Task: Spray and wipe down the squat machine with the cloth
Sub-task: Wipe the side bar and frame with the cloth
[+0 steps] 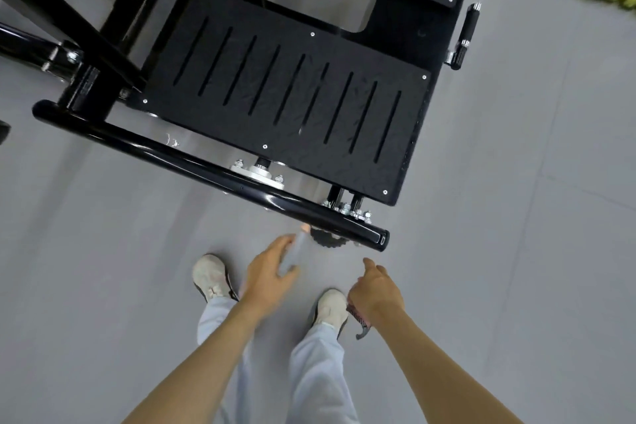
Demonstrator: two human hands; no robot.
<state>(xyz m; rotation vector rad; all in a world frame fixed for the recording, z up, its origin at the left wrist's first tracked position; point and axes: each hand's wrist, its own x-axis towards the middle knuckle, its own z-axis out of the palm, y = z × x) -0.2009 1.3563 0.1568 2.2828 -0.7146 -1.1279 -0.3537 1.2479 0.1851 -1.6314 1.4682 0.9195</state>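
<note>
The squat machine (292, 89) stood on the grey floor (481, 251) straight ahead of the person, and both hands hung short of it, touching none of it. Its nearest part was the black base tube (206, 165), whose long axis ran from far left down to near right and ended in a capped tip just ahead of the right hand (377, 293). Beyond the tube lay the slotted footplate (309, 107), tilted along the same line.

The left hand (268, 272) carried a slim spray bottle (298, 244), blurred, with its pale orange tip pointing up and forward at the tube and almost meeting it. Its fingers (282, 243) looked loosely wrapped about the bottle, though the blur hid the exact grip. The right hand's fingers were curled on a bunched pinkish cloth (358, 317), which hung below the palm on the side toward the person, away from the machine.

The bottle was therefore the nearer tool, already aimed at the tube's near end. The cloth would probably have to travel forward and slightly left to follow a spray, along the tube's length rather than across it.
</note>
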